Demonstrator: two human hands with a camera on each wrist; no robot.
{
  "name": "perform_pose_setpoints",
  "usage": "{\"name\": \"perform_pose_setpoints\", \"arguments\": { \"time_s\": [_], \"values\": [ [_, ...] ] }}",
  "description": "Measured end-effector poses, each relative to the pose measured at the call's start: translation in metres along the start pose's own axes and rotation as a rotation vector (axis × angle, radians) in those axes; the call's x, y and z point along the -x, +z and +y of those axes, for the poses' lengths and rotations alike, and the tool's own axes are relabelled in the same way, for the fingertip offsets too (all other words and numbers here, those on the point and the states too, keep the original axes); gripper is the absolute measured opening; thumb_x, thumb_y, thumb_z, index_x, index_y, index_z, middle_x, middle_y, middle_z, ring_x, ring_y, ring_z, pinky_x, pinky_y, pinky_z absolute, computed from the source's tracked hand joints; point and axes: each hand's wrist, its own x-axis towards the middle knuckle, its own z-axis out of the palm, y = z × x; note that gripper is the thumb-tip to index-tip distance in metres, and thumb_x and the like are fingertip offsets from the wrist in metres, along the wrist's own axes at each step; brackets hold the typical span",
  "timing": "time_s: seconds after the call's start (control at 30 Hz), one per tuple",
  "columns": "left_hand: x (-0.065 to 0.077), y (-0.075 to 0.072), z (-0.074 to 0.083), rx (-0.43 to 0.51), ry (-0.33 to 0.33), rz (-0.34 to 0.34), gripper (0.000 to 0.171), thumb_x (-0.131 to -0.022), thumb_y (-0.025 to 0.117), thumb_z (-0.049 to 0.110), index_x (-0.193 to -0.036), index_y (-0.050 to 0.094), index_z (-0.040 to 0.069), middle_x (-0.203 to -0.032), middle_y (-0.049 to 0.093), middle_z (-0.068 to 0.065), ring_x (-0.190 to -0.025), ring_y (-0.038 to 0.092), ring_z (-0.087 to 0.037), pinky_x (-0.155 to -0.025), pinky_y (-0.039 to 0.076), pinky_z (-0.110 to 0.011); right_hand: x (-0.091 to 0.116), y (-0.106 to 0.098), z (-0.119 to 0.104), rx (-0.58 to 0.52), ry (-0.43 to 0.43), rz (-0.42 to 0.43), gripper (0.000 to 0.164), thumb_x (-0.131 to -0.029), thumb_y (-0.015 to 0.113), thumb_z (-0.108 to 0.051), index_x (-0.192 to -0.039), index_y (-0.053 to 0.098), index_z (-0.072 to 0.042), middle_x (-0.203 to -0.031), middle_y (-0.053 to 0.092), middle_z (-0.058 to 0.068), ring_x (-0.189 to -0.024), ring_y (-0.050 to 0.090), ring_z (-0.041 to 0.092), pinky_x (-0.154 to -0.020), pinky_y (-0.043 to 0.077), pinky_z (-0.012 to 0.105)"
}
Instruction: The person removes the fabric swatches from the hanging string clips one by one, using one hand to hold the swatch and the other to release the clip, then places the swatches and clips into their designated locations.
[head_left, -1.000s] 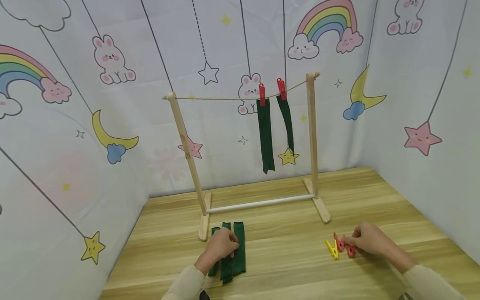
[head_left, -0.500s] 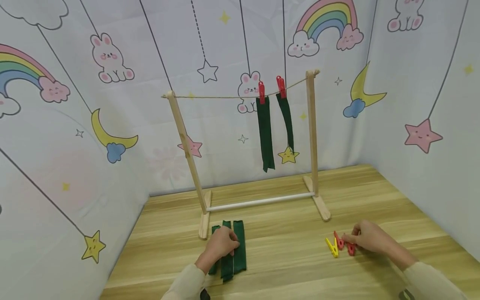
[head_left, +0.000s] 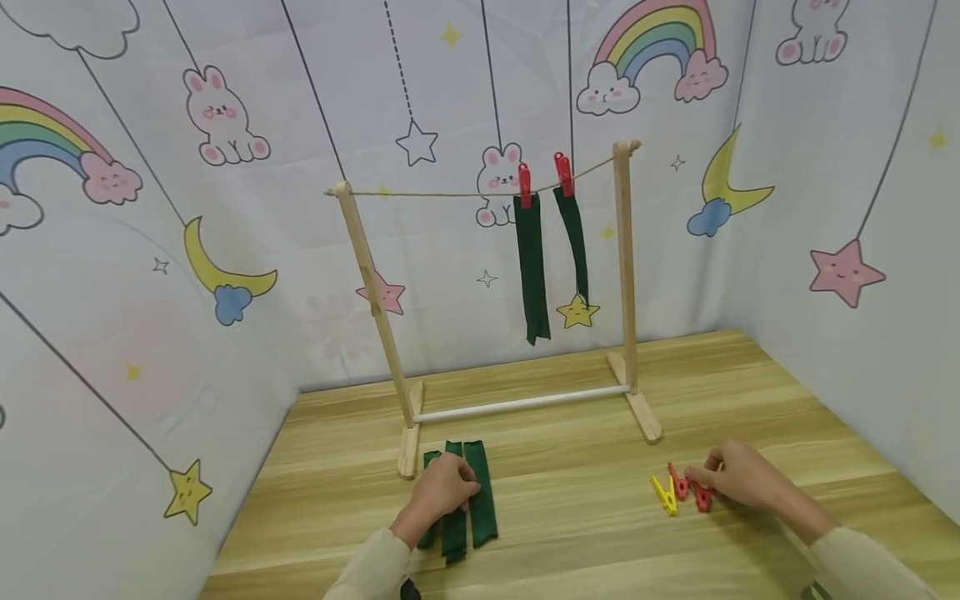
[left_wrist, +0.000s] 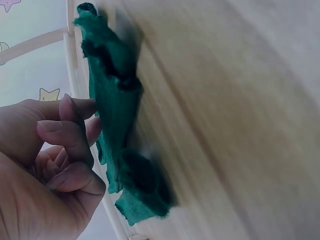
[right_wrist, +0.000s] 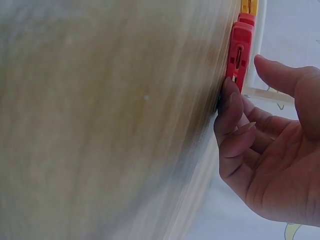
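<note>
A person's two hands work well apart on a wood-grained counter; the left hand, fingers curled, touches the rightmost strip of three green ones laid side by side, the middle strip and leftmost strip partly hidden by it; whether it pinches the cloth I cannot tell. The right hand sets a fingertip to the nearer red peg, thumb standing away from the fingers, nothing gripped; a second red peg and a yellow peg lie just to its left. Behind, a cord strung between wooden posts carries two hung strips, each under a red peg.

The step in hand looks like taking up a strip and a peg; the next move seems to call for a sure pinch on both, then a lift towards the cord's bare stretch; compared with half a second earlier, the rightmost strip lies more aslant, its gap from the middle one wider; the hands have barely moved.
</note>
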Motion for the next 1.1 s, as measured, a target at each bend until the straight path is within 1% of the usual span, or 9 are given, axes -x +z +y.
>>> {"name": "perform_pose_setpoints", "arguments": {
  "time_s": [0.2,0.3,0.4,0.53,0.6,0.67,0.8,0.97,1.1],
  "values": [
    [0.001,-0.002,0.000,0.018,0.005,-0.014,0.006,-0.091,0.073,0.008,-0.091,0.073,0.002,-0.057,0.061,0.000,-0.050,0.060,-0.014,-0.047,0.047,-0.028,0.000,-0.004,0.001,0.018,0.021,0.023,0.036,-0.093,0.070,-0.037,-0.070,0.065,-0.010,-0.057,0.050,-0.002,-0.051,0.044,0.012,-0.046,0.037,0.026],
    [0.001,-0.004,0.000,0.034,0.015,-0.015,0.006,-0.091,0.072,0.007,-0.091,0.073,0.001,-0.059,0.063,-0.002,-0.051,0.061,-0.015,-0.048,0.047,-0.028,0.000,-0.008,0.001,0.027,0.041,0.032,0.037,-0.095,0.068,-0.039,-0.071,0.066,-0.010,-0.060,0.053,-0.001,-0.054,0.045,0.013,-0.050,0.039,0.028],
    [0.000,-0.005,0.001,0.043,0.026,-0.007,0.006,-0.091,0.072,0.006,-0.092,0.073,0.000,-0.059,0.063,-0.003,-0.052,0.062,-0.015,-0.048,0.047,-0.028,-0.002,-0.012,0.000,0.031,0.024,0.046,0.039,-0.097,0.066,-0.037,-0.069,0.065,-0.010,-0.060,0.055,-0.001,-0.055,0.046,0.014,-0.051,0.039,0.030],
    [-0.003,-0.007,0.002,0.049,0.038,-0.005,0.007,-0.092,0.071,0.007,-0.093,0.073,0.001,-0.058,0.062,-0.003,-0.051,0.061,-0.017,-0.045,0.044,-0.027,-0.006,-0.013,-0.003,0.053,-0.001,0.066,0.045,-0.097,0.066,-0.035,-0.059,0.054,-0.013,-0.053,0.044,-0.006,-0.051,0.039,0.011,-0.049,0.034,0.028],
    [-0.005,-0.008,0.004,0.063,0.039,-0.006,0.007,-0.092,0.071,0.008,-0.093,0.073,0.002,-0.057,0.062,-0.002,-0.051,0.061,-0.019,-0.044,0.041,-0.026,-0.008,-0.014,-0.006,0.068,-0.013,0.076,0.046,-0.097,0.066,-0.035,-0.058,0.050,-0.015,-0.052,0.039,-0.007,-0.050,0.037,0.010,-0.049,0.033,0.028],
    [-0.006,-0.009,0.005,0.082,0.044,0.002,0.007,-0.093,0.070,0.009,-0.092,0.072,0.002,-0.056,0.061,-0.001,-0.050,0.061,-0.021,-0.044,0.039,-0.026,-0.010,-0.016,-0.010,0.073,-0.020,0.087,0.046,-0.096,0.067,-0.034,-0.059,0.049,-0.015,-0.053,0.039,-0.007,-0.050,0.037,0.011,-0.049,0.033,0.029],
    [-0.011,-0.014,0.008,0.111,0.055,0.039,0.009,-0.094,0.070,0.011,-0.094,0.070,0.002,-0.057,0.062,-0.002,-0.051,0.062,-0.026,-0.044,0.038,-0.027,-0.014,-0.022,-0.019,0.068,-0.044,0.093,0.040,-0.097,0.066,-0.034,-0.066,0.055,-0.012,-0.058,0.044,-0.005,-0.054,0.041,0.013,-0.050,0.035,0.030],
    [-0.019,-0.019,0.012,0.128,0.054,0.068,0.015,-0.095,0.070,0.018,-0.098,0.069,0.003,-0.067,0.067,-0.007,-0.058,0.063,-0.030,-0.047,0.040,-0.029,-0.019,-0.032,-0.029,0.062,-0.077,0.103,0.038,-0.097,0.065,-0.034,-0.073,0.063,-0.005,-0.061,0.050,-0.003,-0.055,0.043,0.013,-0.050,0.038,0.030],
    [-0.026,-0.024,0.015,0.161,0.057,0.088,0.025,-0.097,0.068,0.021,-0.107,0.069,-0.001,-0.080,0.068,-0.010,-0.070,0.066,-0.032,-0.053,0.048,-0.032,-0.025,-0.036,-0.037,0.085,-0.110,0.123,0.038,-0.097,0.066,-0.036,-0.079,0.067,-0.003,-0.066,0.057,-0.002,-0.057,0.048,0.014,-0.053,0.041,0.032]
  ]
}}
